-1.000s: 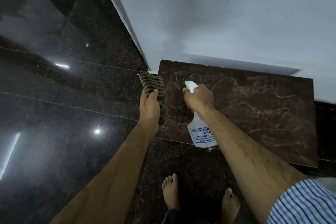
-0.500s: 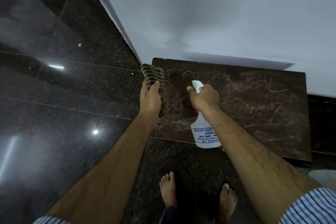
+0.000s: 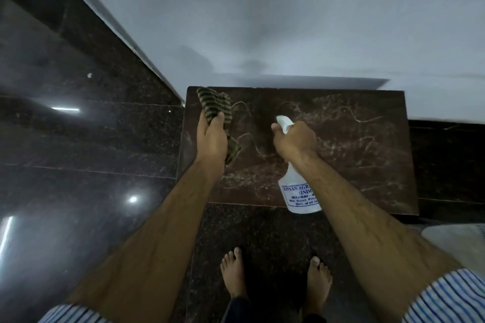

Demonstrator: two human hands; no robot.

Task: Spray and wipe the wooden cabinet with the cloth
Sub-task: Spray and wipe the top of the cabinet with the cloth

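The dark brown wooden cabinet top [image 3: 354, 155] stands against the white wall, streaked with pale dusty marks. My left hand [image 3: 212, 139] grips a green-and-black striped cloth [image 3: 217, 106] over the top's left part; the cloth's lower end hangs below the hand. My right hand [image 3: 295, 140] holds the neck of a white spray bottle [image 3: 299, 191], its nozzle pointing away over the middle of the top. The bottle's blue-printed label faces me.
Polished dark granite floor [image 3: 78, 165] surrounds the cabinet and reflects ceiling lights. A white wall [image 3: 288, 21] rises behind it. My bare feet [image 3: 233, 270] stand just in front of the cabinet. A pale object [image 3: 456, 241] lies at the right edge.
Both hands now sit further over the cabinet top; the cloth went from its left edge to over the surface. The view shifted so the cabinet looks more centred.
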